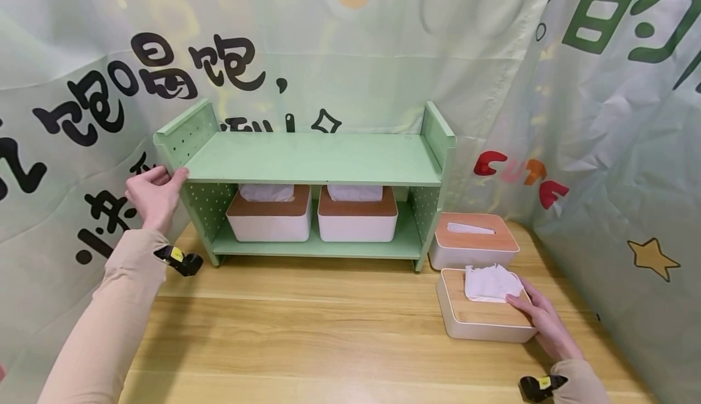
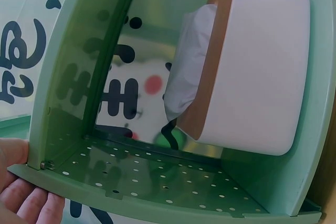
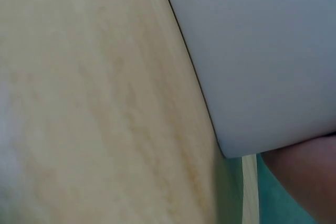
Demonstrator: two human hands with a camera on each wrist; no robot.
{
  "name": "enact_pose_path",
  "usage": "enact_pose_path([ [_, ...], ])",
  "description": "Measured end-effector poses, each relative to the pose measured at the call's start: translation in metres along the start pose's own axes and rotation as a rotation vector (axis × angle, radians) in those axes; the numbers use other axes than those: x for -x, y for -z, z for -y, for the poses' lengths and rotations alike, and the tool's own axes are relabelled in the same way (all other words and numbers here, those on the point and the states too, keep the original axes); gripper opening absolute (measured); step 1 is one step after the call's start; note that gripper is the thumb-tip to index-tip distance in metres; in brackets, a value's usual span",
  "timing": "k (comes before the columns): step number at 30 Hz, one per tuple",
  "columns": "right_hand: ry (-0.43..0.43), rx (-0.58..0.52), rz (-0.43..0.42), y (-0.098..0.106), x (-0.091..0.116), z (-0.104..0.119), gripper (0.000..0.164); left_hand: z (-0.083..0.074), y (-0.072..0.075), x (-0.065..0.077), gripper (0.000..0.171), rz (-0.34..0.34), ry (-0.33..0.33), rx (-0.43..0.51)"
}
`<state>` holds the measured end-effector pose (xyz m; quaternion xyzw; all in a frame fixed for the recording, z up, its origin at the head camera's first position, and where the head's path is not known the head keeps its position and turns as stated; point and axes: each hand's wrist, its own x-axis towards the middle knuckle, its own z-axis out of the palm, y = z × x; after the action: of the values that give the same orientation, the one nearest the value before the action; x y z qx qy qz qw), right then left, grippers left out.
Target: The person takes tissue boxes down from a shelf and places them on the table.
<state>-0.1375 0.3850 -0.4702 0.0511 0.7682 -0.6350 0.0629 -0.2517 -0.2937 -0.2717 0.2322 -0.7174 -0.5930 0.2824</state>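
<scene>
- 2 tissue boxes [image 1: 268, 227] in green shelf [image 1: 317, 154], lower tier.
- Your L hand [image 1: 156, 194]: fingers clamped on shelf's L side.
- Your R hand [image 1: 547, 322]: fingers clamped on front box [image 1: 487, 331], on tabletop [image 1: 306, 319], R of shelf, nearer you.
- Rear box [image 1: 473, 257]: just R of shelf.

Long beige sleeves [image 1: 104, 325] crease near the left cuff [image 1: 141, 240], and small black cameras [image 1: 190, 263] with yellow labels [image 1: 177, 254] are worn, one left, one right.
</scene>
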Motion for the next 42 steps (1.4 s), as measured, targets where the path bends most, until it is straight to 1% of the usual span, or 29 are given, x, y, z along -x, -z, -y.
enact_pose_path([
  [5,-0.007,0.007,-0.002,0.0,0.0,0.0,0.08,0.001,0.0,-0.001,0.054,-0.004,0.006,-0.006],
  [12,-0.014,-0.006,-0.004,0.0,-0.001,-0.001,0.08,0.001,0.0,0.0,0.054,0.002,-0.005,-0.006],
  [19,0.004,-0.011,0.001,-0.001,-0.001,-0.001,0.08,0.0,0.001,0.0,0.053,0.0,-0.018,0.012],
  [28,-0.023,-0.001,-0.006,-0.002,0.0,0.004,0.081,0.0,0.001,0.001,0.054,0.001,-0.029,-0.002],
  [32,-0.02,0.014,-0.013,-0.002,0.001,0.006,0.082,0.0,0.001,0.001,0.053,-0.001,-0.029,0.0],
  [36,-0.004,0.037,-0.031,-0.002,0.003,0.008,0.082,0.0,0.001,0.001,0.052,0.005,-0.031,0.007],
  [42,-0.001,0.102,-0.091,0.001,0.007,0.012,0.081,0.0,0.0,0.0,0.048,0.0,-0.053,-0.027],
])
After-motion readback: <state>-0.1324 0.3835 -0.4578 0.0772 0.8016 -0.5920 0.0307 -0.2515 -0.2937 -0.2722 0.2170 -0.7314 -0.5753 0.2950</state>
